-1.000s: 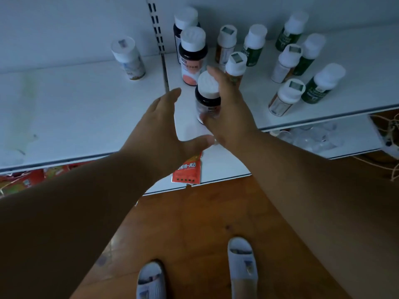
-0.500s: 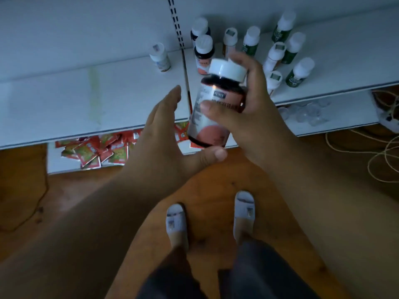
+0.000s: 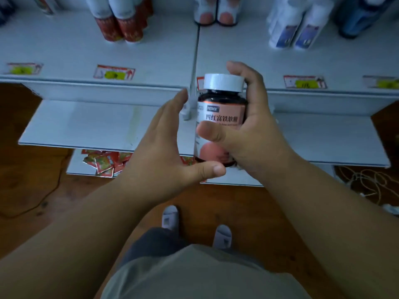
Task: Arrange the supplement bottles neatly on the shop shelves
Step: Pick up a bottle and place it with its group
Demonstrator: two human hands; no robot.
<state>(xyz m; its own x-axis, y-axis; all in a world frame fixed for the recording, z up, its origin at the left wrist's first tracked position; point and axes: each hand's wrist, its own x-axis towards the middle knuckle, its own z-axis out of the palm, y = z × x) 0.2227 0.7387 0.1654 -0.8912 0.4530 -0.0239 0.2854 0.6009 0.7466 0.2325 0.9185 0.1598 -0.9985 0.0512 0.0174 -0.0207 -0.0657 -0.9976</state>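
Note:
My right hand (image 3: 250, 130) grips a dark supplement bottle (image 3: 220, 113) with a white cap and a pink label, holding it upright in front of the upper shelf's edge (image 3: 121, 87). The thumb lies across the label and the fingers wrap round the far side. Just left of the bottle, my left hand (image 3: 164, 145) stays open with straight fingers, its thumb stretched under the bottle's base. Two bottles with the same pink label (image 3: 216, 14) stand at the back of the upper shelf, straight above the held one.
Red-and-white tubes (image 3: 121, 24) stand upper left, white-and-blue bottles (image 3: 295, 29) upper right. Price tags (image 3: 114, 72) line the shelf front. A lower shelf (image 3: 82, 124) sits beneath, red sachets (image 3: 103, 162) lie below it, and cords (image 3: 367, 182) lie on the wooden floor at right.
My right hand lifted the bottle off the low shelf and raised it. My view rose, so a higher shelf with standing bottles now shows. My left hand stayed open beside it.

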